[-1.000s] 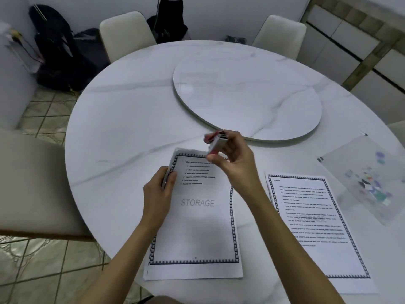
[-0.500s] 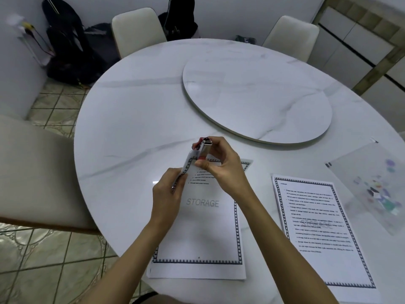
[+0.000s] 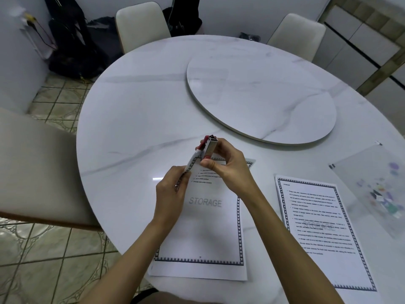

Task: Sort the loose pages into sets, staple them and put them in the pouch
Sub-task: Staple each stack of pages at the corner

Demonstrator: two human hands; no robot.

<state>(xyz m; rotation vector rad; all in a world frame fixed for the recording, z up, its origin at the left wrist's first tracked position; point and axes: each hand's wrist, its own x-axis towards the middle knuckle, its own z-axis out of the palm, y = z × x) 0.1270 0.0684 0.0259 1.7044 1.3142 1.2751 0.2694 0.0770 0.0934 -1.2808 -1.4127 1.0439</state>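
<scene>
A set of pages marked STORAGE lies at the table's near edge. My left hand pinches its top left corner and lifts it off the table. My right hand grips a small red and silver stapler whose jaws sit over that lifted corner. A second set of bordered text pages lies flat to the right. Further right rests a translucent pouch with coloured shapes printed on it.
The round white marble table carries a raised turntable disc beyond my hands. Cream chairs stand at the left, far left and far right. Dark bags sit on the tiled floor.
My left hand has lifted the top left corner of the STORAGE set higher. My right hand has brought the stapler over that corner.
</scene>
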